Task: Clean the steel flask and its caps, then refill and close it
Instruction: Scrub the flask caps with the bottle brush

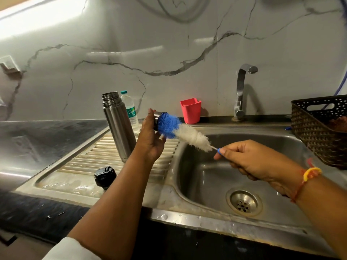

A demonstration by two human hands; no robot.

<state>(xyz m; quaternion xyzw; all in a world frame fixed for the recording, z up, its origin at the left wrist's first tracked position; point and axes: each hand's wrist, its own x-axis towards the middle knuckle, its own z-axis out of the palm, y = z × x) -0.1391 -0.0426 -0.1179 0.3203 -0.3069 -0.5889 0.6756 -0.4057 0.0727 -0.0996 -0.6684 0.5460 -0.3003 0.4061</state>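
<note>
Brush [185,135] (right grip [249,162] holds handle) enters cap [157,119] in left grip [150,139].

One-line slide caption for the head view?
Left hand holds steel cap while right hand works bottle brush into it; open flask stands nearby.

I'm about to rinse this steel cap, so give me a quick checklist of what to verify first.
1. Steel cap held in left hand: ok.
2. Brush head pushed into the cap, handle in right hand: ok.
3. Tap running: not ok, no water visible.
4. Sink basin free: ok.
5. Flask upright, open, on drainboard: ok.
6. Black cap cleaned: cannot tell.
</note>
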